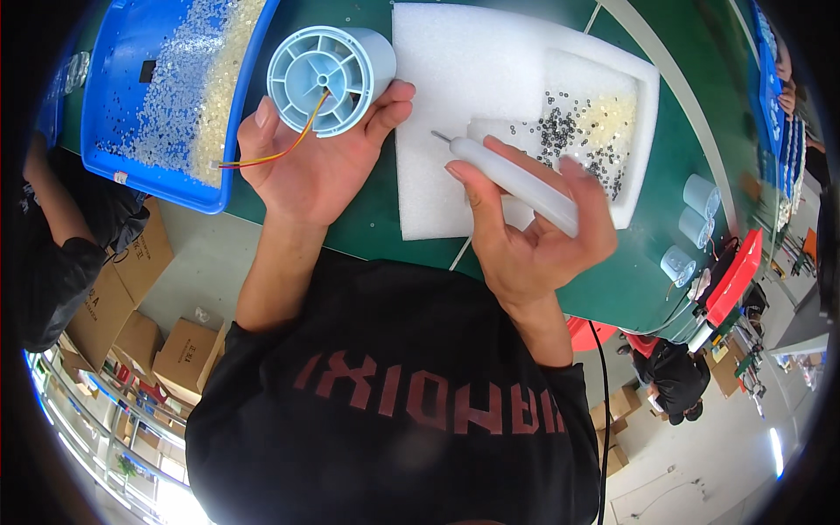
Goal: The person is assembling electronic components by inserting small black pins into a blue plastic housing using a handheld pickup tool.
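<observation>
My left hand [306,179] holds a light blue round plastic fan housing [372,66] with spokes and a central hub, its fingers and thumb around the lower side. A thin red and yellow wire lead [308,131] runs from the hub to a small white connector beside my wrist. In my right hand [542,254] is a white pen-shaped electric screwdriver [516,179], its thin metal tip pointing up and left toward the housing, apart from it. Beneath the right hand lies a white foam tray [446,61] with small black rings [560,122] and cream rings [612,118] in its recess.
A blue bin [157,188] of small translucent and cream pieces stands at the left. Several light blue cups [700,197] sit at the right on the green table [367,219], near a red tool-like object [735,276]. Other people are at both sides; cardboard boxes [184,359] stand on the floor.
</observation>
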Action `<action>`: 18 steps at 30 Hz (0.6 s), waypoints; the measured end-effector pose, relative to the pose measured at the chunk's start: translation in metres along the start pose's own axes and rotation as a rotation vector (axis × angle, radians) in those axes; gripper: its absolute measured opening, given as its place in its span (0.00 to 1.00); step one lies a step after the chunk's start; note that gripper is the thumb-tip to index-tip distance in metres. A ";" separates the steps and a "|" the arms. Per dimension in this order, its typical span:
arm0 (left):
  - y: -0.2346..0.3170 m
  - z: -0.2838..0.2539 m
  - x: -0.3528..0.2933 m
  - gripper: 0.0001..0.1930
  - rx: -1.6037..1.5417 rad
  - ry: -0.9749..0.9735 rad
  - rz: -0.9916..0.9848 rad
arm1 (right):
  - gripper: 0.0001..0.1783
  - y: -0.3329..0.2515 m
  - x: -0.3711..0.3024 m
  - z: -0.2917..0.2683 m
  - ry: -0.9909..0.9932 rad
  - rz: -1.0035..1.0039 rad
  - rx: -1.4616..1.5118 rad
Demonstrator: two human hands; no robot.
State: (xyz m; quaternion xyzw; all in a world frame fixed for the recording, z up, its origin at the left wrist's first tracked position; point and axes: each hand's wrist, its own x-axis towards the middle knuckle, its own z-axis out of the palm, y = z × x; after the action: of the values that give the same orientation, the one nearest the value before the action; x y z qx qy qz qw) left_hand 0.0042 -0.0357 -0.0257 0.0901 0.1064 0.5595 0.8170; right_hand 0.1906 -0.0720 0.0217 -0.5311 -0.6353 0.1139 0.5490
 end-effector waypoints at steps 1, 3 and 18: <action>-0.001 0.000 0.001 0.34 0.000 0.000 -0.001 | 0.24 -0.002 0.003 -0.005 -0.139 -0.034 -0.074; -0.006 -0.001 0.005 0.35 -0.127 -0.147 0.054 | 0.25 -0.003 0.004 -0.013 -0.154 -0.007 -0.080; -0.004 0.000 0.004 0.35 -0.133 -0.107 0.062 | 0.17 0.014 -0.026 -0.048 0.107 0.507 0.074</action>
State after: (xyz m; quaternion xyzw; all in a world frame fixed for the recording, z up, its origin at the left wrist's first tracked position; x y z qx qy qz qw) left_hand 0.0093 -0.0331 -0.0274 0.0687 0.0222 0.5846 0.8081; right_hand 0.2334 -0.1081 0.0147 -0.6581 -0.4475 0.2428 0.5548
